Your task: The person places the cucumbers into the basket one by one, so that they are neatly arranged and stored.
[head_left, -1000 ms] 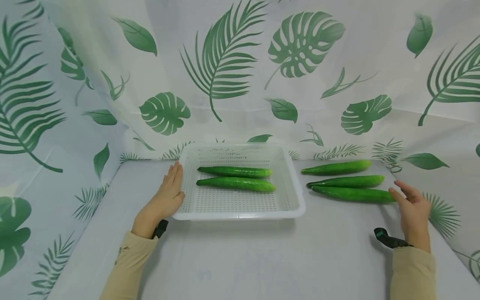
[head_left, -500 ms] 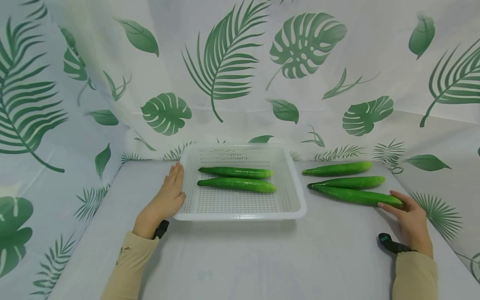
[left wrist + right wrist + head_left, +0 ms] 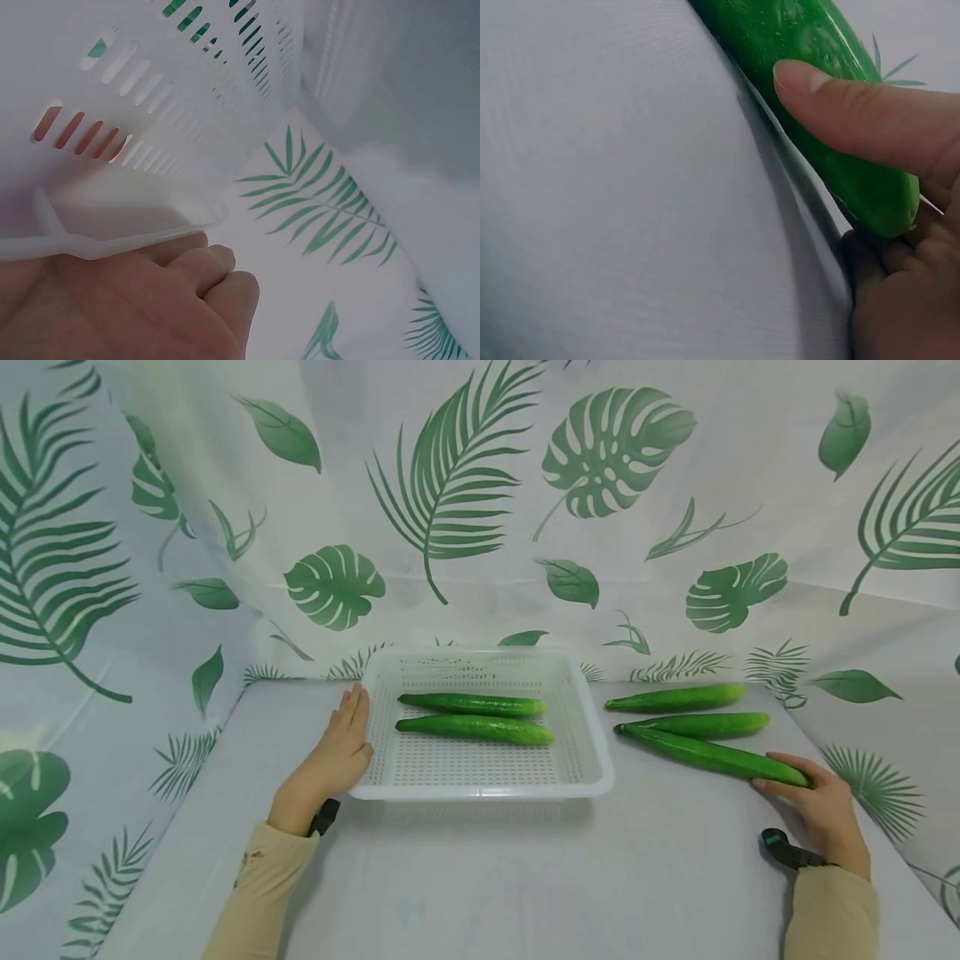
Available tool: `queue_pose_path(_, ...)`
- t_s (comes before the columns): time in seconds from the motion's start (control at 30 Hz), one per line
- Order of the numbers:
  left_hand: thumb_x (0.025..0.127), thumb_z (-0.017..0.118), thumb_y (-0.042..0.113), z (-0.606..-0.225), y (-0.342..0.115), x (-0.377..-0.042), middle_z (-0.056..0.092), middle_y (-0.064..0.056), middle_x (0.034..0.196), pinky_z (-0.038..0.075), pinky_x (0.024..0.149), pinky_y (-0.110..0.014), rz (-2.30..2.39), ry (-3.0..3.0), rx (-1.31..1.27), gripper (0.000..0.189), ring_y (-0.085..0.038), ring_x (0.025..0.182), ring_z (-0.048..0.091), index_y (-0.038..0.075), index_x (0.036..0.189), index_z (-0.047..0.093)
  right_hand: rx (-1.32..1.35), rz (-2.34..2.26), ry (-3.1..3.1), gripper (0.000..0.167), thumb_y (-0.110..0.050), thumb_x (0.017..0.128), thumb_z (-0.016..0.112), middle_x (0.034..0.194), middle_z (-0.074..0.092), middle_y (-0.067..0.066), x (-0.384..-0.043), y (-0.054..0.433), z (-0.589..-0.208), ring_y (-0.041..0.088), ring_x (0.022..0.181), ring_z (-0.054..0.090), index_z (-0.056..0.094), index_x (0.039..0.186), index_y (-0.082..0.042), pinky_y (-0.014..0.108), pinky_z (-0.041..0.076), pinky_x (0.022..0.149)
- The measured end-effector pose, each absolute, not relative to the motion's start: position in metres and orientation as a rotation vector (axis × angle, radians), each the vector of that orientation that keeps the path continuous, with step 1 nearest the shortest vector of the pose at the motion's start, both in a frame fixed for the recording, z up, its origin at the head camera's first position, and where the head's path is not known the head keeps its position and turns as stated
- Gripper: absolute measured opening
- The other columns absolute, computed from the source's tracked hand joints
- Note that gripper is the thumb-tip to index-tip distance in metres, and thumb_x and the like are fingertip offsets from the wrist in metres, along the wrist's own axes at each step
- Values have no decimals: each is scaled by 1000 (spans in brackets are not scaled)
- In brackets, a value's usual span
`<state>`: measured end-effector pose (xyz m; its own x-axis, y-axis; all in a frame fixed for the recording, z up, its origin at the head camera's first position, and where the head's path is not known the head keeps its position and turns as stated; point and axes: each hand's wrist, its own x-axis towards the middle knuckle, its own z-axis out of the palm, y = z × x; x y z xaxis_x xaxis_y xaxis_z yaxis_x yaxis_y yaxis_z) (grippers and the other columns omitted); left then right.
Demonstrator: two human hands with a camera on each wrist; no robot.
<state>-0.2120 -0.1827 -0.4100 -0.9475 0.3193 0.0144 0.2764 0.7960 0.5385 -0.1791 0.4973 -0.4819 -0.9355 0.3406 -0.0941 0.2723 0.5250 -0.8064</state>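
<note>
My right hand [image 3: 821,810] grips a long green cucumber [image 3: 705,753] by its thick end, at the right of the table. In the right wrist view the thumb [image 3: 885,124] lies along the skin of the cucumber [image 3: 787,34], with other fingers tucked beneath its end. That cucumber's thin end touches or overlaps a second cucumber [image 3: 712,725], and a third cucumber [image 3: 675,697] lies behind. My left hand [image 3: 333,756] rests with straightened fingers against the left side of a white plastic basket [image 3: 480,792]. Close up, the left fingers [image 3: 199,266] are just under the basket's rim [image 3: 97,246].
Two cucumbers, one at the back [image 3: 472,704] and one in front [image 3: 476,730], lie side by side in the basket. A white table [image 3: 525,877] extends toward me. Behind and beside it hangs a white curtain [image 3: 480,610] with green leaf prints.
My right hand has come down over the nearest cucumber's thick end and taken hold of it. That end has swung toward me, away from the second cucumber. The left hand stays at the basket.
</note>
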Motion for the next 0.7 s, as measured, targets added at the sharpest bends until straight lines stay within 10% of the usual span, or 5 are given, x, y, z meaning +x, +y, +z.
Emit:
queue_pose_path(0.2,94,36,3,-410,-184,-211,-15,-24,162,-2,118,-59,853,2908,496,73,-37,148,-16,-10,153,-6,-567,1520,-2636,65,-36,81,82,114,42,-26,-175,498,-476,1,97,39,58,141,-33,12,39,70)
queue_pose_path(0.7,94,37,3,-409,-183,-211,-15,-24,162,-2,118,-58,869,2900,495,74,-37,148,-17,-10,153,-6,-410,1507,-2653,62,-28,87,78,133,45,-17,-177,474,-423,7,119,40,55,144,-24,9,41,76)
